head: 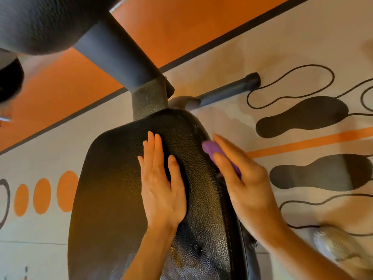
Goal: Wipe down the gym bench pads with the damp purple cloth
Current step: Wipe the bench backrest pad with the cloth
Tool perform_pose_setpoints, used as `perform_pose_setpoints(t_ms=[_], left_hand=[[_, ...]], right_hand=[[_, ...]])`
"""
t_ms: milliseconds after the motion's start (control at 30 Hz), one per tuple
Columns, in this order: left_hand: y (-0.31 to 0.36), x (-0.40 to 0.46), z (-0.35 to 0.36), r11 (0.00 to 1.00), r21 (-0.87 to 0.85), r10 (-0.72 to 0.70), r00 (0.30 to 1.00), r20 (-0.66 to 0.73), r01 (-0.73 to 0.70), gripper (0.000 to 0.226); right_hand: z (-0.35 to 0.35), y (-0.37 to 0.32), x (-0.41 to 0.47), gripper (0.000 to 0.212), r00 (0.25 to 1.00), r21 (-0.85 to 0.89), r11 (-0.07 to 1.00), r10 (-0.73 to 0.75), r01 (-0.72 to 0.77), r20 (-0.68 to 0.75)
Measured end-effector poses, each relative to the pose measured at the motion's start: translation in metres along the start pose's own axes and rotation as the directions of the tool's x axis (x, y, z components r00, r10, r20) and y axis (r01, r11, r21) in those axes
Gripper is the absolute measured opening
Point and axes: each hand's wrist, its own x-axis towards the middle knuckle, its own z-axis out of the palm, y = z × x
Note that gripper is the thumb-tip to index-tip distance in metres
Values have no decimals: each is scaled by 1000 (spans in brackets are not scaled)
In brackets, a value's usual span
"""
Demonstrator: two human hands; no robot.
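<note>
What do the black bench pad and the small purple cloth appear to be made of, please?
Black bench pad: probably vinyl or faux leather, judging by its pebbled grain and soft sheen. Purple cloth: seemingly a soft matte fabric; it is too blurred and covered to see any weave.

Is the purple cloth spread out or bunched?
Bunched: the purple cloth shows as a small wad under the right hand, against the pad edge.

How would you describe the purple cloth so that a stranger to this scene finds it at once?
Start from the big black textured bench pad in the middle of the view. On its right edge, the right hand presses a small cloth against the side. It is the only purple thing there, showing between thumb and fingers.
</note>
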Motion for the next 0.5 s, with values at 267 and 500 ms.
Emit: perform_pose_setpoints(t_ms=[267,500], left_hand=[[1,1,1,1000,18,5,1000,-7,-5,58],[1,0,1,1000,1,1,1000,-16,-1,58]], right_hand=[[29,-6,101,25,997,-214,976,-24,40,78],[-2,-4,5,35,990,-217,966,-135,140,42]])
